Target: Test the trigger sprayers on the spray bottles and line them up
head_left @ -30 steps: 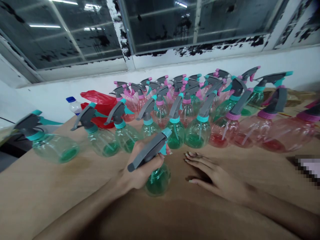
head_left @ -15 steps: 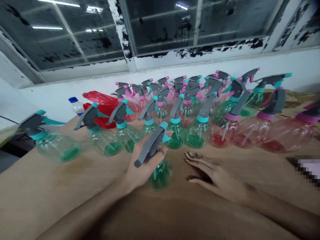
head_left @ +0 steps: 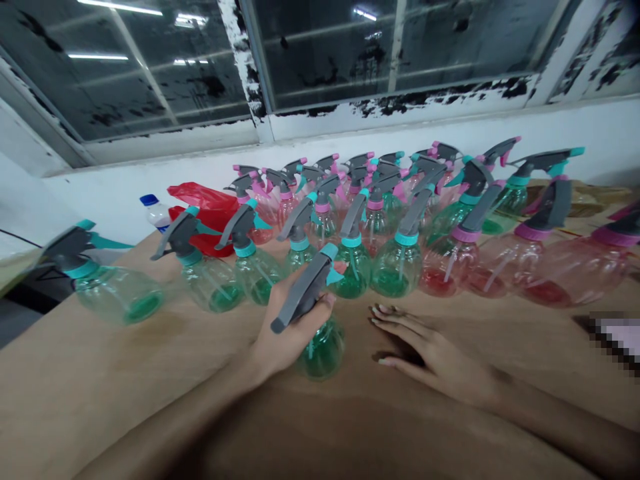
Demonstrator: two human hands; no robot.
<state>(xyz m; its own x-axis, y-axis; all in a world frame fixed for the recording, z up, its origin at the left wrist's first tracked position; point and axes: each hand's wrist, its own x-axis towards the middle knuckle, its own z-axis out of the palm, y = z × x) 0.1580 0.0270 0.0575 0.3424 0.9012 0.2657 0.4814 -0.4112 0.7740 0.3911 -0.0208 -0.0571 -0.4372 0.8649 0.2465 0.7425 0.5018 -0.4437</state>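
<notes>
My left hand (head_left: 285, 333) is wrapped round the neck of a green spray bottle (head_left: 323, 350) with a grey trigger head and teal nozzle. The bottle stands upright on the wooden table, its collar hidden by my fingers. To its right, my right hand (head_left: 425, 347) lies palm down on the tabletop with the fingers stretched out, holding nothing. Just behind the hands runs a front row of spray bottles: green ones with teal collars, such as this green bottle (head_left: 395, 277), and pink ones with pink collars, such as this pink bottle (head_left: 443, 273).
More spray bottles crowd behind the front row, up to the white wall. A red plastic bag (head_left: 205, 207) and a blue-capped bottle (head_left: 156, 213) stand at the back left. A blurred-out object (head_left: 620, 337) lies at the right edge. Windows (head_left: 390, 53) rise above the wall.
Both hands and the bottles keep their places; only a very slight shift of the view shows.
</notes>
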